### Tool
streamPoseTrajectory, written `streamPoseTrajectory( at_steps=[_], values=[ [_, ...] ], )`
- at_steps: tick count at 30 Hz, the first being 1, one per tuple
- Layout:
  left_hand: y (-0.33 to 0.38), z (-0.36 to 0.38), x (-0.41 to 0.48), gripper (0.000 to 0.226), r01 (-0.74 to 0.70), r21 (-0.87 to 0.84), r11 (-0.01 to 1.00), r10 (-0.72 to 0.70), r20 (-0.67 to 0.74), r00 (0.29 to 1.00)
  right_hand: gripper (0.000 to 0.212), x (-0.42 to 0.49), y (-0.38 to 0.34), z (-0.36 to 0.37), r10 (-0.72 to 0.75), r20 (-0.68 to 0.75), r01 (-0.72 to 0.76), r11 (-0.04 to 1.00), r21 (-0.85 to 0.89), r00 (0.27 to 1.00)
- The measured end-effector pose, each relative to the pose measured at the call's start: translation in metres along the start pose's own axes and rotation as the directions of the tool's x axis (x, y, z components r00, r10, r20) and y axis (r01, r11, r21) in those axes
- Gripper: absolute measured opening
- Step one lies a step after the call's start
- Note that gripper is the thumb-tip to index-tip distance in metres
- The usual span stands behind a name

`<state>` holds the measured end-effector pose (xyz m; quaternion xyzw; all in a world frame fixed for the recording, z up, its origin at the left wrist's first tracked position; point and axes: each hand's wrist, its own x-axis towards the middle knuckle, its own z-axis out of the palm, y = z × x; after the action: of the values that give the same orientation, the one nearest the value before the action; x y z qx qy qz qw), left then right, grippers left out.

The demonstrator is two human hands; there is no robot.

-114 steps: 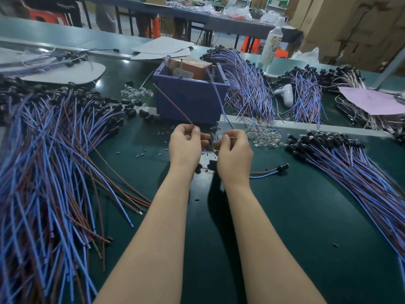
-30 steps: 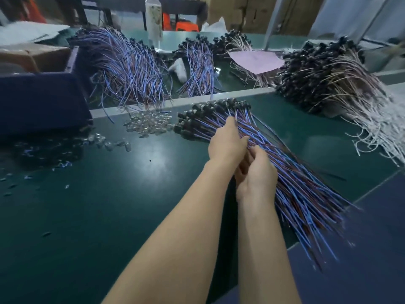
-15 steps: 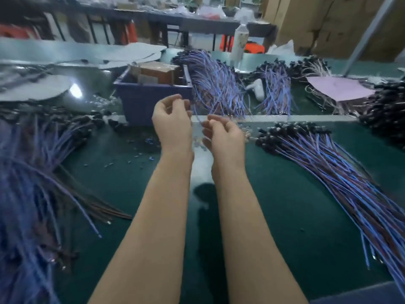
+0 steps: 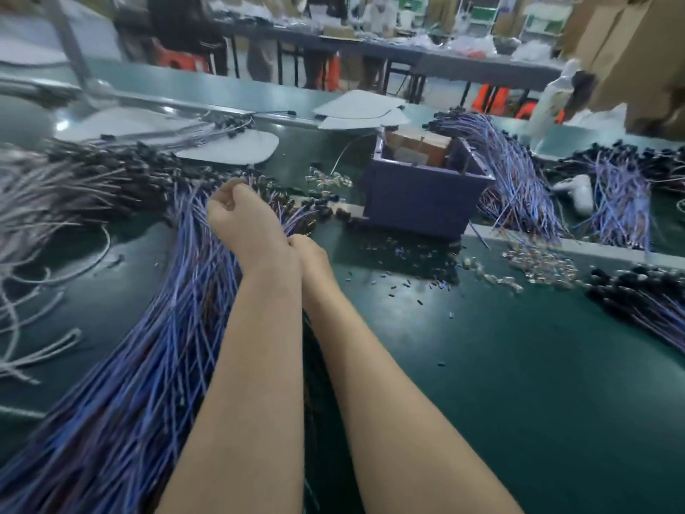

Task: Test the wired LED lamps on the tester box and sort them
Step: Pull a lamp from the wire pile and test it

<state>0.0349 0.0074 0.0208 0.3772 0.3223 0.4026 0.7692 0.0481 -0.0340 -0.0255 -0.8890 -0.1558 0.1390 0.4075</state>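
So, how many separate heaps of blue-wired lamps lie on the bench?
4 heaps: one near left, one beside the purple box, one far right, one near right. More may lie out of view.

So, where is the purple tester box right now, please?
Head view: the purple tester box sits right of centre, just left of a blue-wire bundle.
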Motion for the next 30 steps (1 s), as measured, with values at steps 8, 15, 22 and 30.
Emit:
streamPoseTrajectory(
  at_steps=[8, 15, 22, 30],
  values=[
    [-0.004, 0.000, 0.003, 0.018, 0.020, -0.066, 0.998, -0.021, -0.007, 1.000, 0.027, 0.008, 0.012, -0.020, 0.061, -0.163, -0.039, 0.990, 0.134, 0.985],
    [-0.007, -0.001, 0.000, 0.019, 0.036, -0.078, 0.996, -0.037, -0.015, 0.999, 0.019, 0.006, 0.010, -0.012, -0.041, -0.256, 0.067, 0.993, 0.093, 0.966],
    [-0.005, -0.002, 0.006, 0.020, 0.010, -0.084, 0.996, -0.014, -0.050, 0.999, 0.017, 0.006, -0.002, 0.003, -0.039, -0.102, 0.053, 0.989, 0.139, 0.994],
    [-0.010, -0.006, 0.013, 0.018, 0.024, -0.076, 0.997, -0.031, -0.086, 0.996, 0.044, 0.020, -0.002, -0.013, 0.006, -0.138, 0.027, 0.970, 0.241, 0.990]
  ],
)
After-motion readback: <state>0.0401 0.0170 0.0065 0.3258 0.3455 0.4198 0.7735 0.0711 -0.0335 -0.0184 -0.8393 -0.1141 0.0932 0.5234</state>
